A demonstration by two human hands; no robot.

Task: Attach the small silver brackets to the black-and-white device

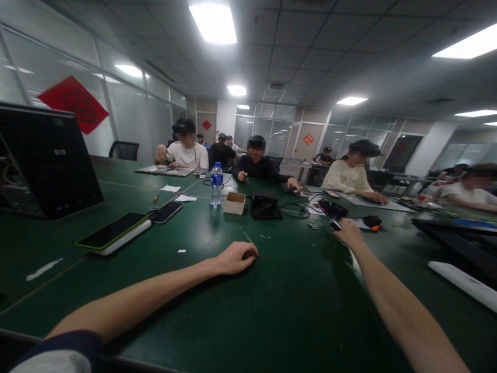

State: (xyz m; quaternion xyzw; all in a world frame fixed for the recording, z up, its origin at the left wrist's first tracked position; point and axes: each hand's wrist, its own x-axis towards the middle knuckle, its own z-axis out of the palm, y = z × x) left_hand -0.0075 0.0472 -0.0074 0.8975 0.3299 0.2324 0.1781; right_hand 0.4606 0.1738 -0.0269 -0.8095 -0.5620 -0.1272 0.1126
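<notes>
My left hand (236, 257) rests on the green table (287, 305) near the middle, its fingers curled inward; whether they hold anything is hidden. Farther to the right, my right hand (349, 233) reaches out with its fingertips at a small dark object with a light edge (334, 225). Small clear pieces (314, 225) lie just left of that hand. A black device (265, 204) and an open cardboard box (234, 203) stand beyond my left hand, beside a water bottle (216, 184) with a blue label.
At the left are a computer case (54, 160), a green-edged phone (113, 229) on a white block and another phone (167, 212). A dark frame (458, 243) and white bar (464, 282) lie at right. Several people sit across the table.
</notes>
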